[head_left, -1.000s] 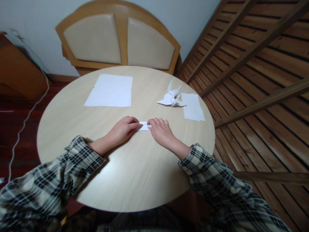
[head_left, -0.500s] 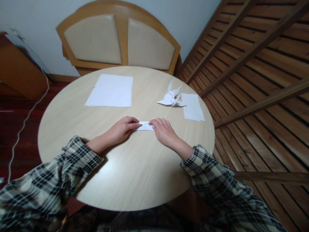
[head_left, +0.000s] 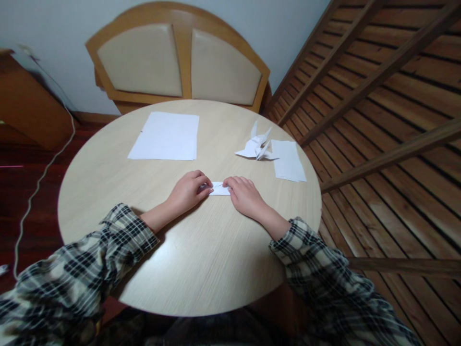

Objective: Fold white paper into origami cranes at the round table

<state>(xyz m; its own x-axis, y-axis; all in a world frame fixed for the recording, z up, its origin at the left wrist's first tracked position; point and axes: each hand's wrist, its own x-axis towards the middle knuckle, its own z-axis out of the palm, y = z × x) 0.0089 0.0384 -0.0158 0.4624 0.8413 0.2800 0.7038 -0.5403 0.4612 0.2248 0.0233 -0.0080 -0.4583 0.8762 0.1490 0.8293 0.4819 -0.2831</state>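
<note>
A small folded piece of white paper [head_left: 220, 189] lies flat near the middle of the round wooden table [head_left: 187, 269]. My left hand [head_left: 188, 191] rests on its left end, fingers curled with the fingertips pressing the paper down. Over the right end lies my right hand [head_left: 244, 195], fingers bent and pressed together on the paper. Only a short strip of the paper shows between the two hands.
A flat white sheet [head_left: 164, 136] lies at the far left of the table. A folded paper figure [head_left: 256, 143] and a smaller white sheet [head_left: 287, 160] sit at the far right. A padded wooden chair back [head_left: 180, 62] stands behind; slatted wood [head_left: 389, 96] runs along the right.
My left hand has slid slightly right and curled tighter over the paper's left end. My right hand has stayed nearly in place. The paper remains flat on the table.
</note>
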